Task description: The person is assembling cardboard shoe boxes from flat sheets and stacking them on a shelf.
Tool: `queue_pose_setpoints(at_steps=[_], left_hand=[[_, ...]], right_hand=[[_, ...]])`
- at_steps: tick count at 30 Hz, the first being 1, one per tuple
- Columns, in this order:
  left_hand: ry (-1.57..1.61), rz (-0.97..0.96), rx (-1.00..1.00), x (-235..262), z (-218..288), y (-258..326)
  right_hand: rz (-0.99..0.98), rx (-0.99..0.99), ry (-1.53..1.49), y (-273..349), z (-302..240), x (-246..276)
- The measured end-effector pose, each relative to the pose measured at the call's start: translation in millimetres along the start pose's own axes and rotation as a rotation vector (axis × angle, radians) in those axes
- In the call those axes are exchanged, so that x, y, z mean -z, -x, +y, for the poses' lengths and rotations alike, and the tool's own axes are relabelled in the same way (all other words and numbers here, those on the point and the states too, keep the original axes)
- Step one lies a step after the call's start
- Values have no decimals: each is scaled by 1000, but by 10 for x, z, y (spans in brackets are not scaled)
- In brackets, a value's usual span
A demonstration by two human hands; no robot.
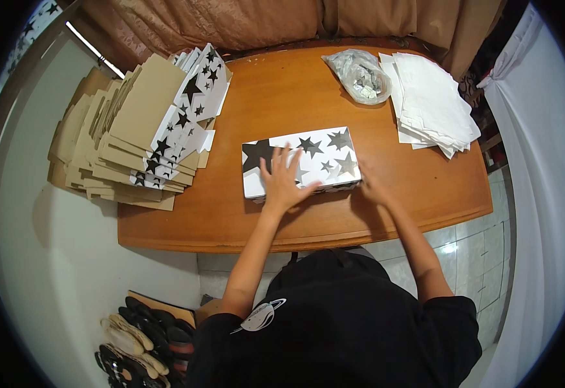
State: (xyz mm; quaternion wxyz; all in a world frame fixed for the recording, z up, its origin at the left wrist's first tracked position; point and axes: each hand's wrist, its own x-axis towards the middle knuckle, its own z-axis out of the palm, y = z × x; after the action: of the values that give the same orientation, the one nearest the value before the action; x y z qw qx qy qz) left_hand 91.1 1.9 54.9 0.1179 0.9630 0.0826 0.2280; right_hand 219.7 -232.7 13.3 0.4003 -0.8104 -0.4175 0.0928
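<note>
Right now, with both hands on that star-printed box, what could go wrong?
The left hand presses flat on the star-printed box, so hard pressure might dent its lid. The right hand works at the box's near corner, where a push could slide it across the wooden table. The leaning stack of flat cartons overhangs the table's left edge and might slip off.

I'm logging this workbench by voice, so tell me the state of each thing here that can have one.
star-printed box: closed, lying flat on the wooden table.
left hand: open, fingers spread, pressing flat on the lid.
right hand: against the box's right end; grip hard to tell.
flat box blanks: unfolded, stacked, fanned out.
white paper sheets: stacked, slightly splayed.
clear plastic bag: filled; whether tied is unclear.
</note>
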Motion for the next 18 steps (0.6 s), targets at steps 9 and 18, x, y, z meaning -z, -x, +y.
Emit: queue_pose_setpoints(at_steps=[9, 18], left_hand=[[5, 47, 108, 234, 288, 1088], [527, 198, 583, -480, 417, 1505]], right_hand=[[-182, 143, -73, 562, -350, -463], [-206, -76, -684, -500, -153, -663]])
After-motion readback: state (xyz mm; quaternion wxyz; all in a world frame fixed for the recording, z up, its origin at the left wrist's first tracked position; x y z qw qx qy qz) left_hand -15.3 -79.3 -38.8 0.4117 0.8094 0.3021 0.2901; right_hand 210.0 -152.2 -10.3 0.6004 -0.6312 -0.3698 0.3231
